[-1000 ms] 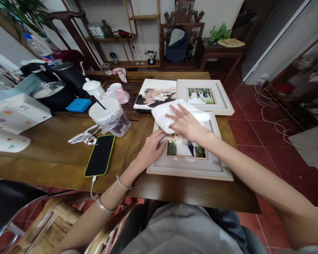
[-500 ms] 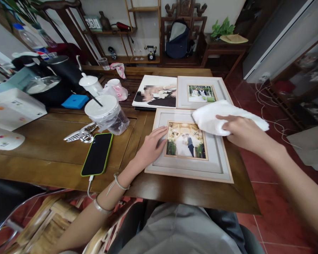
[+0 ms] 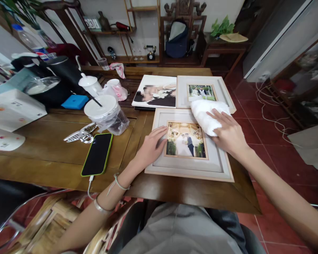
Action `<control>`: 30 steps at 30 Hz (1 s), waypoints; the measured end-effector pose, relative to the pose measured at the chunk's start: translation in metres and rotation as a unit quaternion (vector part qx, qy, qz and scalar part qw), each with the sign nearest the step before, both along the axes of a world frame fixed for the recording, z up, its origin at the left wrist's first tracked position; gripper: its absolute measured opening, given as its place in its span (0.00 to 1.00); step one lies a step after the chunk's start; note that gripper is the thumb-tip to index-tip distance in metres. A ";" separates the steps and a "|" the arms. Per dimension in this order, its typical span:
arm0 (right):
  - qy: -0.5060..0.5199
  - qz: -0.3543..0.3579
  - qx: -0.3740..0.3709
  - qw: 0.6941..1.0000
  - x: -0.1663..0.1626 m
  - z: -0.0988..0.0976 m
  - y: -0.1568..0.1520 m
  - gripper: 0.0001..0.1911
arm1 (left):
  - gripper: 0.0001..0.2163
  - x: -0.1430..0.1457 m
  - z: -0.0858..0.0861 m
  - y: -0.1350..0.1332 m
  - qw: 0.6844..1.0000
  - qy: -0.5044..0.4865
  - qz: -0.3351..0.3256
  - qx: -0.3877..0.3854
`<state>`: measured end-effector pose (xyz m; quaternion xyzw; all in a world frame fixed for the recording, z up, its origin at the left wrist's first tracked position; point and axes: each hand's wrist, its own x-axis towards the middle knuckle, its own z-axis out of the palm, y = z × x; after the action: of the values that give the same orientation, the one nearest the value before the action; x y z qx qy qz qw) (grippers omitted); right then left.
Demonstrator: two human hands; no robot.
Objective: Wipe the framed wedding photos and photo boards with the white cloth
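Note:
A pale picture frame (image 3: 193,168) with a wedding photo lies flat near the table's front edge. My left hand (image 3: 152,148) rests flat on its left side, fingers stretched towards the photo. At the frame's upper right corner, my right hand (image 3: 229,135) grips a white cloth (image 3: 207,114), which is bunched under the fingers and covers that corner. Behind it lie a second pale frame (image 3: 224,84) with a smaller photo and, to its left, a white-edged photo panel (image 3: 157,100). The cloth touches the second frame's lower edge.
Left of the frames are a phone (image 3: 97,154) on a charging cable, a silver metal tool (image 3: 81,134) and a lidded cup (image 3: 100,107) with a straw. A blue box (image 3: 75,102) and a black pot (image 3: 49,97) stand farther left. The table's right edge drops to red tiles (image 3: 270,155).
My right hand has moved left and slightly down. The white cloth, spread out to the right before, is now bunched up at the frame's corner. My left hand has stayed in place.

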<state>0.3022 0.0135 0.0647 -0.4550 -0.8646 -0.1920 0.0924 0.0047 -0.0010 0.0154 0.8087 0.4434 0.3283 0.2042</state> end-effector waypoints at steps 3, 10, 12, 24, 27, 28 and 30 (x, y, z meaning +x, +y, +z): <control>0.006 -0.017 -0.017 1.000 -0.008 -0.007 0.012 0.06 | 0.17 0.000 0.000 0.000 1.000 0.000 -0.001 0.003; -0.062 0.033 -0.072 0.995 -0.022 0.008 -0.008 0.08 | 0.17 0.000 0.001 0.001 1.000 0.003 0.001 0.011; -0.059 0.046 -0.086 0.993 -0.025 0.014 -0.025 0.08 | 0.16 0.000 0.001 0.001 1.000 0.003 0.000 0.012; 0.005 0.045 -0.189 0.981 -0.008 0.027 -0.099 0.11 | 0.16 0.000 0.009 0.000 0.998 -0.055 0.013 0.010; -0.008 0.033 -0.192 0.981 -0.008 0.027 -0.098 0.11 | 0.16 0.000 0.010 0.000 0.998 -0.063 0.010 0.014; -0.012 0.033 -0.192 0.981 -0.009 0.029 -0.097 0.10 | 0.16 0.000 0.009 0.000 0.998 -0.062 0.009 0.013; -0.011 0.029 -0.195 0.980 -0.010 0.034 -0.092 0.10 | 0.16 -0.001 0.008 0.001 0.998 -0.055 0.005 0.011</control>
<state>0.2924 -0.0783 0.0990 -0.4366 -0.8994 -0.0216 -0.0025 0.0039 -0.0003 0.0234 0.7894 0.4316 0.3784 0.2175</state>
